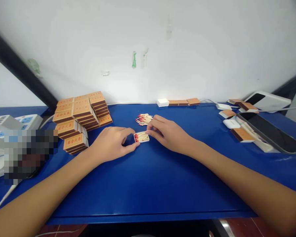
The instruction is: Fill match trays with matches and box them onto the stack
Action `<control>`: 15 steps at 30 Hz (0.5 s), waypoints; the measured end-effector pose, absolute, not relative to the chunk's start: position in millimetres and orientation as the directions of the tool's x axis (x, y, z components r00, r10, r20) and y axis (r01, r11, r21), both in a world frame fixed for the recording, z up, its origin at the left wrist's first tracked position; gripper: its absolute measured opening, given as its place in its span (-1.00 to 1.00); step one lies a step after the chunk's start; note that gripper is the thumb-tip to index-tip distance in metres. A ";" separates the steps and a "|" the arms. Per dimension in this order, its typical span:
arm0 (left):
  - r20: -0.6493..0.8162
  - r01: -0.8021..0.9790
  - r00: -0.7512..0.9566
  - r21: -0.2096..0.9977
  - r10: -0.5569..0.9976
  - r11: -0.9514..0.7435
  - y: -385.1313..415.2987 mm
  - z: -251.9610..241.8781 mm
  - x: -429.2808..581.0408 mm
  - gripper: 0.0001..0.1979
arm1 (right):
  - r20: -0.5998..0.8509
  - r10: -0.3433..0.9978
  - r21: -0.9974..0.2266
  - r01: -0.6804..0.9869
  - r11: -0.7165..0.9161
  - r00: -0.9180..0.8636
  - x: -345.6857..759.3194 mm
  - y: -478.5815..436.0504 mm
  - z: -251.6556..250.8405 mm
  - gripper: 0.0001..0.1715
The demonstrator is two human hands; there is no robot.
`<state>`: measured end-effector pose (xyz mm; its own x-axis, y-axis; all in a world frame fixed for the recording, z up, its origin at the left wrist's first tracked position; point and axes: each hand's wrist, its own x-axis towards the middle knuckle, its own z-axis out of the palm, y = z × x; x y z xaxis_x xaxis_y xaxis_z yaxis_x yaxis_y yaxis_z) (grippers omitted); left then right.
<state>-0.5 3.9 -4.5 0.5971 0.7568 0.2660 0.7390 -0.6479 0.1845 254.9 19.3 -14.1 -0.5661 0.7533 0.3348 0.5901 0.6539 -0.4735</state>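
Observation:
A small white matchbox tray (145, 140) lies on the blue table with red-headed matches (139, 136) inside, their heads toward the left. My left hand (113, 142) grips the tray's left end between thumb and forefinger. At the opposite end, my right hand (166, 133) is closed in a pinch, fingertips touching the plain ends of the matches. Whether a match is between those fingertips is hidden. Just beyond the tray sits a loose pile of matches (144, 119), heads mostly leftward.
Stacked orange matchboxes (81, 108) stand left of my left hand. Along the wall are a white box (162, 102) and more matchboxes (182, 102). At right lie a phone (273, 131), an earbud case (231, 123) and further boxes. A power strip (27, 123) is far left.

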 end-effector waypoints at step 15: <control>0.301 0.714 0.614 0.182 0.729 -0.676 3.3 -6.0 -1.3 -0.74 | 0.208 0.782 -0.625 0.535 0.569 -0.588 254.1 14.5 -14.8 -0.87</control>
<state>-1.3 3.3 -6.0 0.6144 0.7293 0.3011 0.7136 -0.6764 0.1824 254.1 14.5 -14.8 -0.5878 0.7818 0.2080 0.5353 0.5686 -0.6246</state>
